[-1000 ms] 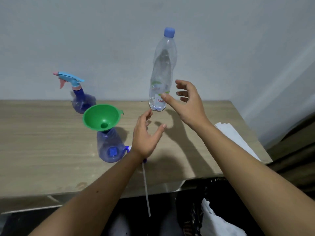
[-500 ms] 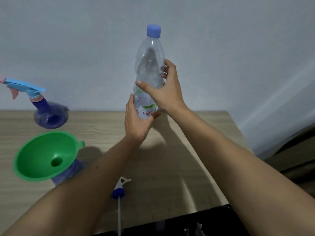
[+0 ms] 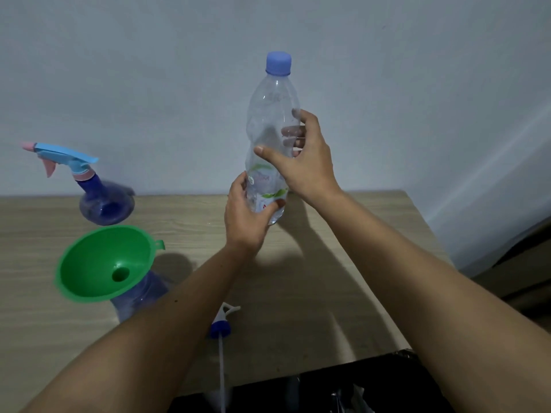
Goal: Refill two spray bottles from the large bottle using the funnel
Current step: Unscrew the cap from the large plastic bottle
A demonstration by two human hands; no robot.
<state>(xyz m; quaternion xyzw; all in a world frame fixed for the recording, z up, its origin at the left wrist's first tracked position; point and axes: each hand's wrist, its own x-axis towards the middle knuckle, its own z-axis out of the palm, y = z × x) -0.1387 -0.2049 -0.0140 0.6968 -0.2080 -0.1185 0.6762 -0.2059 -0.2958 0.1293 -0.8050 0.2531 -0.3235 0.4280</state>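
Gripping the capped large bottle [image 3: 272, 138] upright above the surface [image 3: 343, 263], the right hand [image 3: 307, 162] wraps its middle and the left hand [image 3: 247, 216] curls round its base. Left of them the funnel [image 3: 104, 263] sits in an open spray bottle [image 3: 140, 296], a second spray bottle [image 3: 101, 201] behind, a loose sprayer head [image 3: 222, 323] by the left forearm

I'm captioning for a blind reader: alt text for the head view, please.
Both hands, left hand low and right hand higher, grip a capped bottle over a table. A funnel sits in an open spray bottle.
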